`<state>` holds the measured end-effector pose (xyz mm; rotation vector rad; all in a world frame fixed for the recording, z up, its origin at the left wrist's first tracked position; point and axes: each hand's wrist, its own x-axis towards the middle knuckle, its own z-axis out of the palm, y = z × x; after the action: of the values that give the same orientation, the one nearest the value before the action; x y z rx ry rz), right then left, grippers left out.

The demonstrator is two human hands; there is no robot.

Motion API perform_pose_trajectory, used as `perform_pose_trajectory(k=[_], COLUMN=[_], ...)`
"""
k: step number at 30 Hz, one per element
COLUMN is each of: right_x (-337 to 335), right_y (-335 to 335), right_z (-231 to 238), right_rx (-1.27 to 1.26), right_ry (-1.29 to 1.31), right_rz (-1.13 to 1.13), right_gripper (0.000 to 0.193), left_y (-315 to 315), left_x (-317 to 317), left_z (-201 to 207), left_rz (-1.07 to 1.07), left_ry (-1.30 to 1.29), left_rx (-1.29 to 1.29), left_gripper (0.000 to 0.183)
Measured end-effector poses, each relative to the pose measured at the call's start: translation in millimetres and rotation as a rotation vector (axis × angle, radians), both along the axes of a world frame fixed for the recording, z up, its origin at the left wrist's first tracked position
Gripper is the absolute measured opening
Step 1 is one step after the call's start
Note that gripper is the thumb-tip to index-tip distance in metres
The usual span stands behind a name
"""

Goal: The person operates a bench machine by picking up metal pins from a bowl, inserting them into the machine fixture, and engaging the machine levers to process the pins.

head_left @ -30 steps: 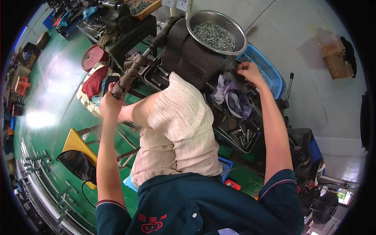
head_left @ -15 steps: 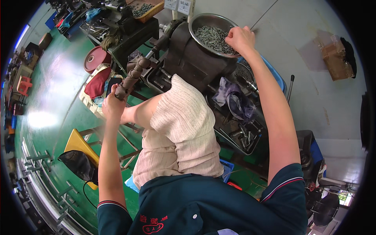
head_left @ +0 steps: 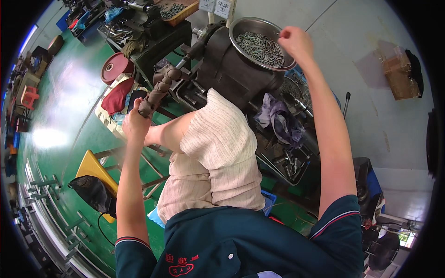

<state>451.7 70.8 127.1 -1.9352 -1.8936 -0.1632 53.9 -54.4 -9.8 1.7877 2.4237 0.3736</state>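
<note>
My left hand (head_left: 136, 124) is wrapped round the end of a lever handle (head_left: 161, 87) bound in brown cloth or tape, which runs up to a dark machine (head_left: 222, 69). On top of the machine rests a steel bowl (head_left: 250, 24), with a heap of small metal pins (head_left: 262, 48) inside. Over the bowl's right rim is my right hand (head_left: 297, 43), its fingers pinched together above the pins. Whatever the fingertips hold, if anything, is too small to make out.
A purple rag (head_left: 279, 121) lies beside the machine, above a tray of metal parts (head_left: 292, 163). To the left stand a yellow stool (head_left: 94, 166) and a red wheel-like disc (head_left: 116, 67). An upright black-knobbed lever (head_left: 347, 99) rises at right; farther off is a cardboard box (head_left: 399, 78).
My right hand has moved slightly right, away from the heap of pins toward the bowl's rim. My left hand keeps its grip on the lever handle. The whole view has shifted a little.
</note>
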Motion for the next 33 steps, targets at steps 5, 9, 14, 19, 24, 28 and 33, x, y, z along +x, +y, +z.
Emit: perform_pose_trajectory(k=[5, 9, 14, 19, 24, 28, 33], right_x=[59.9, 87.9, 73.6, 71.8, 76.2, 74.7, 69.3], right_y=[-30.5, -47.2, -70.5, -72.9, -72.0, -72.1, -75.2], right_z=[-13.0, -78.8, -114.7, -116.7, -120.3, -116.7, -112.3], right_rx=[0.028, -0.218, -0.326, -0.33, -0.348, -0.332, -0.336], right_ry=[0.253, 0.565, 0.849, 0.893, 0.874, 0.918, 0.912], right_rz=[-0.039, -0.025, -0.019, 0.012, 0.015, -0.008, 0.011], right_gripper=[0.011, 0.011, 0.011, 0.012, 0.012, 0.012, 0.01], left_y=[0.0, 1.9, 0.3, -1.1, -2.2, -2.9, -1.9], left_x=[-2.6, 1.9, 0.9, 0.5, 8.6, 8.1, 6.2], left_z=[-0.6, 1.3, -1.1, 1.4, 11.0, 12.2, 10.2], left_rz=[-0.013, -0.01, -0.026, -0.011, 0.023, 0.009, 0.019], left_ry=[0.0, 0.023, 0.016, 0.004, -0.069, -0.055, -0.074], left_rx=[-0.013, -0.003, 0.006, -0.008, 0.027, 0.047, 0.03], left_gripper=[0.046, 0.048, 0.048, 0.049, 0.029, 0.03, 0.033])
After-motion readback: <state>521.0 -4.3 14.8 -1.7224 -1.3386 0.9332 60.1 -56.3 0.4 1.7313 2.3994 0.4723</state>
